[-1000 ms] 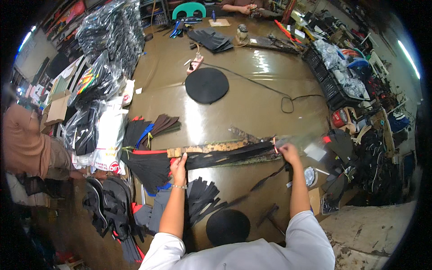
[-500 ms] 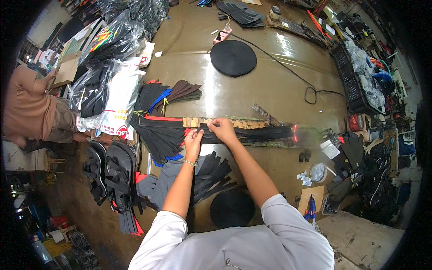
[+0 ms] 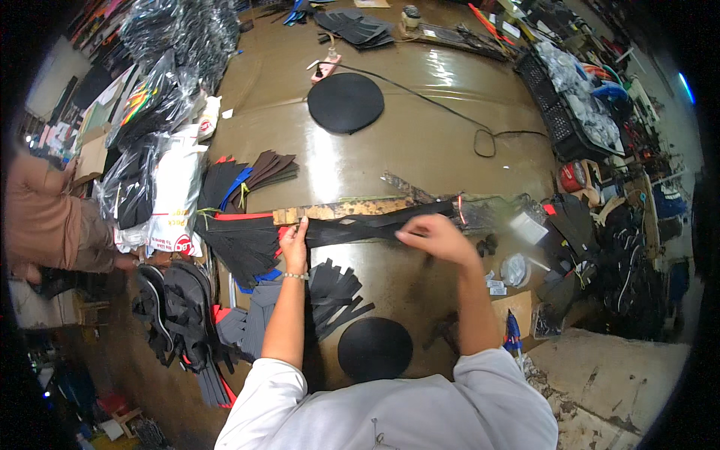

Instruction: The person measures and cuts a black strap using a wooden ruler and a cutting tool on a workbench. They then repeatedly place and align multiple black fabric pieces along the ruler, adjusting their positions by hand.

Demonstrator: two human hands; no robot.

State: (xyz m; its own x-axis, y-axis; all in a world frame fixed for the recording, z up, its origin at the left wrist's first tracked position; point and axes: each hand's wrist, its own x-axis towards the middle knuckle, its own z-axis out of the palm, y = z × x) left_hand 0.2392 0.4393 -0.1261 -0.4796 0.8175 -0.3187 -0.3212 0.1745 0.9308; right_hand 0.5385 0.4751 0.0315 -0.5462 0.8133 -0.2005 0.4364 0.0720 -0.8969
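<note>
Black webbing straps [image 3: 352,231] lie stretched along a worn wooden strip [image 3: 352,208] on the table. My left hand [image 3: 293,244] grips their left end, thumb on top. Farther right, my right hand [image 3: 435,238] is closed, its fingertips pinched at the near strap's edge; the palm covers part of the straps. Past it, at the straps' right end, a thin heated wire [image 3: 461,211] glows red-orange. Left of my left hand fans a pile of cut black straps [image 3: 240,247], with a red strip [image 3: 244,216] along its top.
Two black webbing rolls lie flat: one far [image 3: 346,103], one near my body [image 3: 375,349]. A cable [image 3: 427,97] runs from a pink power strip [image 3: 326,69]. Black sandals [image 3: 184,307] sit at left, a black crate [image 3: 551,105] at right. Another person [image 3: 52,210] is at far left.
My right hand has moved right along the straps, away from my left hand, toward the glowing wire. My left hand keeps hold of the left end. The whole view has shifted slightly.
</note>
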